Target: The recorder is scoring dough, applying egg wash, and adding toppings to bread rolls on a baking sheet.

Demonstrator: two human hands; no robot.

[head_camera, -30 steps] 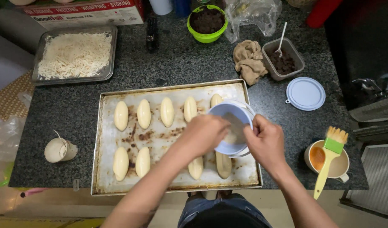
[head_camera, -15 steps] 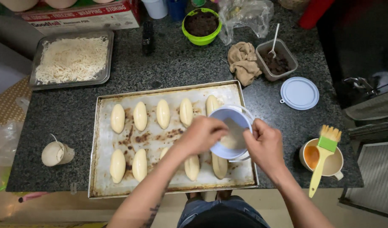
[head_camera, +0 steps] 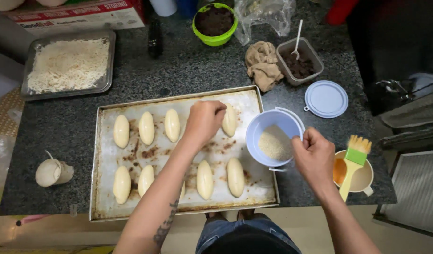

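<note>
Hands (head_camera: 204, 120) perhaps pinching above tray (head_camera: 178, 210), rolls (head_camera: 172, 125).

The left hand (head_camera: 204, 120) is hovering with its fingers bunched and pinched together, knuckles up, the bare forearm stretching diagonally up from the lower left with a dark tattoo showing near the elbow. The right hand (head_camera: 314, 157) is sitting lower and to the right, fingers curled in a grip, thumb pressing inward

Left hand (head_camera: 204, 120) out of bowl (head_camera: 274, 137), now above buns, fingers seemingly pinched.
</note>
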